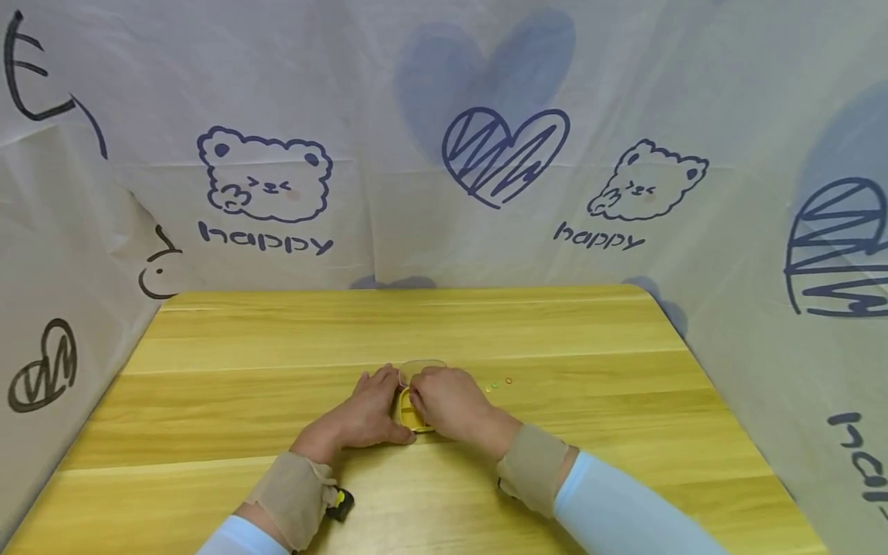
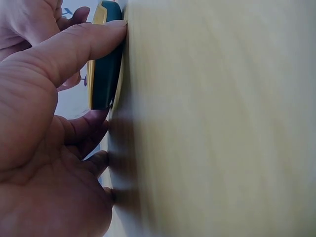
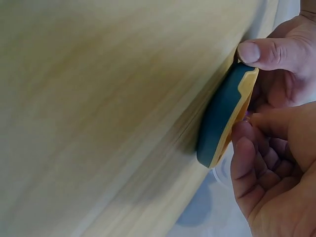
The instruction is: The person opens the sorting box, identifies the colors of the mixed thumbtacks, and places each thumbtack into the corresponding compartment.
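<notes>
A small box (image 3: pixel 219 116), dark green outside with a yellow rim and yellow inside, lies on the table with its clear lid (image 1: pixel 423 370) raised at the far side. My left hand (image 1: pixel 368 412) holds it from the left, thumb on the near end and fingers round the far end. Over the yellow interior is my right hand (image 1: pixel 451 401), its thumb and fingertips pinched together at the box's opening. A tiny purple ring (image 3: pixel 246 116) shows between these fingertips, mostly hidden. Just right of the right hand lie several tiny coloured rings, among them a red ring (image 1: pixel 509 380) and a green ring (image 1: pixel 495 385).
The wood-grain table (image 1: pixel 555 331) stretches out on all sides of the hands. White cloth (image 1: pixel 388 216) with printed bears and hearts hangs behind it and along both sides. A black object (image 1: pixel 340 505) sits at the left wrist, by its beige wrap.
</notes>
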`<state>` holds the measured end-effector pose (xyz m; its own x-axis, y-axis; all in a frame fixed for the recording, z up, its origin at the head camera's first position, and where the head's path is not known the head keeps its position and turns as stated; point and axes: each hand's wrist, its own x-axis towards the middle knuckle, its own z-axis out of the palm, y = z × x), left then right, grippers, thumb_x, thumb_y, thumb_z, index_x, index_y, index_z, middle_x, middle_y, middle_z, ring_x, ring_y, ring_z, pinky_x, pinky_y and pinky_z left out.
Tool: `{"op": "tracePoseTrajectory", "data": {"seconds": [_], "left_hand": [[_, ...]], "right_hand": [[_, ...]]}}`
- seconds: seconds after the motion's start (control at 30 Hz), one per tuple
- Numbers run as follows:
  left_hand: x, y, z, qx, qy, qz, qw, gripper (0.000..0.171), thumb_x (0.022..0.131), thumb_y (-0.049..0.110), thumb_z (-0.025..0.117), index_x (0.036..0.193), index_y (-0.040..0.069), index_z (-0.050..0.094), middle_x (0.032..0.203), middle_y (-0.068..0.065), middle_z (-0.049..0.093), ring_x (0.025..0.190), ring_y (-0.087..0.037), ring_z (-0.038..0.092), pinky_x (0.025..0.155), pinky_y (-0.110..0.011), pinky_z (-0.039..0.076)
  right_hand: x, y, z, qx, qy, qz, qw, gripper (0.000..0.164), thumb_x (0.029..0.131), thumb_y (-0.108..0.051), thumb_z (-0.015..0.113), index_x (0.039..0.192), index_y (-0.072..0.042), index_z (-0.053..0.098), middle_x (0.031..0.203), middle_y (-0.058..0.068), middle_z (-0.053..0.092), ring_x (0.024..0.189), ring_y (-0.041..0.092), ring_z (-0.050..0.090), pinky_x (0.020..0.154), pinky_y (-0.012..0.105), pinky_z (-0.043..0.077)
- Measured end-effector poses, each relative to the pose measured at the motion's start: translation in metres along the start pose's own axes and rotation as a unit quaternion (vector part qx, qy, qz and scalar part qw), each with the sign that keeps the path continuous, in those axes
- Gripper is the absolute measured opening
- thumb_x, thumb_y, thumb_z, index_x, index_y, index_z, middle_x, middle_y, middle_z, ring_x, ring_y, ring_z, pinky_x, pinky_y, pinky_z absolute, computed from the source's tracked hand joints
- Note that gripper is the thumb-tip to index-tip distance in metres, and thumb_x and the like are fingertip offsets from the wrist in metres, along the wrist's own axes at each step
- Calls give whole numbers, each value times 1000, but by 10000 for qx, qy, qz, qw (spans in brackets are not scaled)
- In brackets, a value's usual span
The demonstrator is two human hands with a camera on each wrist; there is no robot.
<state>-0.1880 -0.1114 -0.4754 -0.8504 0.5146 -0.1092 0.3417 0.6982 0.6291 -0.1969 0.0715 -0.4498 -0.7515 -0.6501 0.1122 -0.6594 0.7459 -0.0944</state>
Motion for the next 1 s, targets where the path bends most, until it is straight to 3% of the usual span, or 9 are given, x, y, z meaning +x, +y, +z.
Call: {"op": "tracePoseTrajectory", "data": {"seconds": [0.33, 0.77, 1.0], "left_hand": [[1, -2, 1, -69, -21, -82, 9999, 68, 75, 38, 80, 124, 6, 46, 152, -23, 28, 145, -33, 10, 118, -58, 0], [0, -1, 1, -95, 27, -51, 9999, 67, 73, 37, 81, 122, 7, 46, 150, -23, 31, 145, -33, 12, 118, -58, 1], [0, -1, 1, -79, -18, -67, 9999, 69, 74, 38, 81, 125, 7, 45, 151, -22, 31, 145, -33, 12, 119, -57, 0]], "right_hand": [[3, 0, 3, 61, -53, 76, 9999, 19, 95, -22, 55, 81, -15, 65, 72, -3, 56, 64, 10, 50, 56, 30, 50], [5, -2, 7, -171, -27, 81, 9998, 19, 95, -21, 55, 81, -15, 66, 74, -2, 60, 65, 11, 53, 57, 33, 53], [4, -2, 5, 74, -53, 131, 9999, 18, 95, -20, 55, 85, -13, 69, 76, -2, 61, 65, 10, 53, 59, 31, 52]]}}
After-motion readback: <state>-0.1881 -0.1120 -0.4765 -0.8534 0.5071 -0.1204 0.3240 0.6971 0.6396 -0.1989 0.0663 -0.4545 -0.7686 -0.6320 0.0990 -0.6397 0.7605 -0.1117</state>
